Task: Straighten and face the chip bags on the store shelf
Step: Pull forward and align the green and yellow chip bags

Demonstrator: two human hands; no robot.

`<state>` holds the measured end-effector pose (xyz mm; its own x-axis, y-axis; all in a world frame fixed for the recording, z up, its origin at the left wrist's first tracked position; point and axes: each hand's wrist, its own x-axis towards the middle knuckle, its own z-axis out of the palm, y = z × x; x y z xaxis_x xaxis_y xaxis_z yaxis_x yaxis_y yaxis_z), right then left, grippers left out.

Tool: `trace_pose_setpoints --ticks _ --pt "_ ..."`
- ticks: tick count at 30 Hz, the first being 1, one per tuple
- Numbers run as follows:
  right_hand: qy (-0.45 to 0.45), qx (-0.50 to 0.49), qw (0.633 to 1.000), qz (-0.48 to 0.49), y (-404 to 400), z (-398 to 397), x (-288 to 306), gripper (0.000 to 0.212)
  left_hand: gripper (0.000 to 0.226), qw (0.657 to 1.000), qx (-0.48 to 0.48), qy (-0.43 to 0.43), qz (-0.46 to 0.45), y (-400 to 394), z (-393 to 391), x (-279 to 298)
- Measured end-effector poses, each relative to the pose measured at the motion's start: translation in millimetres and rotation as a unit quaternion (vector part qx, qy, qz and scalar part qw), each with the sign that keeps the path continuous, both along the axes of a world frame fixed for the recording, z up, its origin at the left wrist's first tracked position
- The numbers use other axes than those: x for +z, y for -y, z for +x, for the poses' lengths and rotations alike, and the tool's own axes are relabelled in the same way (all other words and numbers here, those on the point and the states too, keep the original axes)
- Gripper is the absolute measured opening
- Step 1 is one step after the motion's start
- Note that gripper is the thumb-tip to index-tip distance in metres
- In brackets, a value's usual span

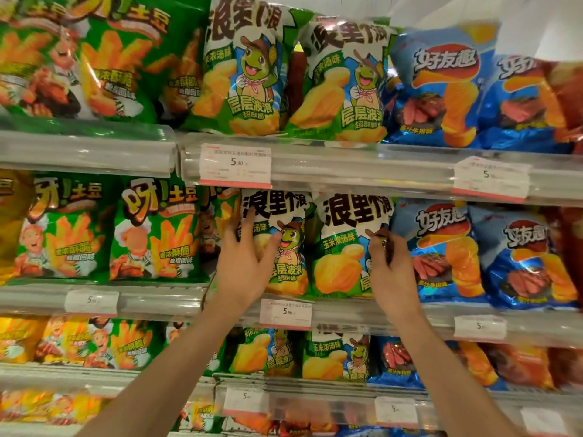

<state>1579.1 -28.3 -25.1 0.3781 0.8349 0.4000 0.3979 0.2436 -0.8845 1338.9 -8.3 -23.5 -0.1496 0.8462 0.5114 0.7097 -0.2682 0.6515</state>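
Two white-and-green turtle chip bags stand side by side on the middle shelf. My left hand (249,260) lies spread on the front of the left turtle bag (284,247), fingers apart over its left half. My right hand (389,263) pinches the right edge of the right turtle bag (344,247), thumb and fingers closed on the foil. Both bags face outward and stand roughly upright. The right bag's lower right corner is hidden behind my right hand.
Green fries bags (154,234) fill the shelf to the left, blue steak-flavour bags (441,250) to the right. Shelves above and below hold matching rows. Clear price rails with tags (285,313) run along each shelf edge.
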Motion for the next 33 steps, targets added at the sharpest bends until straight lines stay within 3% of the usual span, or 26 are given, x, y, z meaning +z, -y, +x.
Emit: trace_pose_setpoints --ticks 5,10,15,26,30,33 --pt "-0.042 0.025 0.999 0.016 6.7 -1.6 2.0 0.031 0.072 0.994 0.027 0.052 0.090 1.5 -3.6 -7.0" --pt "-0.039 0.022 0.999 0.007 -5.7 -10.2 -1.8 0.028 0.069 0.991 0.057 0.028 0.115 -0.6 -7.0 -10.2" --pt "-0.016 0.022 0.999 -0.018 -17.0 -7.8 -2.5 0.041 0.066 0.990 0.079 -0.004 0.114 -2.6 -4.1 -10.3" --pt "-0.008 0.040 0.998 -0.050 -14.9 -3.8 3.8 0.040 0.062 0.989 0.108 -0.026 0.098 -2.5 1.0 -9.2" --pt "0.051 0.020 0.998 -0.013 -8.7 -7.0 0.8 0.037 0.061 0.991 0.104 -0.041 0.076 -0.3 -0.8 -9.7" --pt "0.097 -0.011 0.995 0.005 -1.4 -7.1 -0.6 0.050 0.062 0.993 0.089 -0.044 0.063 2.9 -5.8 -8.1"
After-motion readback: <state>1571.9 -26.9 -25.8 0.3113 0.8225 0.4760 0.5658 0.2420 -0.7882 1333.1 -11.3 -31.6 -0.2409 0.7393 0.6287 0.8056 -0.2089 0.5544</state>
